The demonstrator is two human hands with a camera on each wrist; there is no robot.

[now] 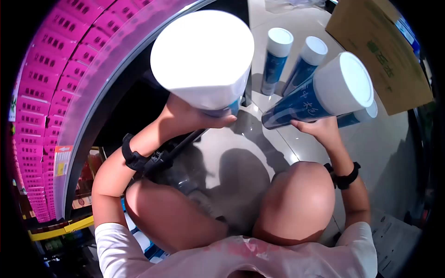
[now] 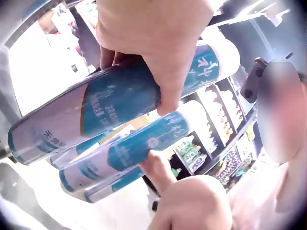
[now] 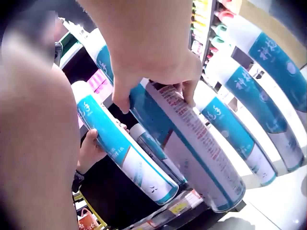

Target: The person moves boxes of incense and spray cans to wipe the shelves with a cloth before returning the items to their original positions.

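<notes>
Both hands hold tall blue-and-white spray cans with white caps. My left hand (image 1: 192,113) grips one around its body. Its broad white cap (image 1: 201,51) faces the head camera, and the left wrist view shows the length of this left spray can (image 2: 108,103). Lower and to the right, my right hand (image 1: 322,132) grips another can, the right spray can (image 1: 303,102), tilted with its cap toward the upper right. Fingers and thumb wrap this can's upper part in the right wrist view, where its printed side (image 3: 192,148) shows.
Several similar cans (image 1: 276,62) stand on the glossy tiled floor (image 1: 384,139) beyond the right hand. A cardboard box (image 1: 380,55) is at the far right. Pink boxes (image 1: 46,88) fill a curved shelf at left, above a dark lower compartment (image 1: 125,102). Bent knees (image 1: 299,199) are close below the hands.
</notes>
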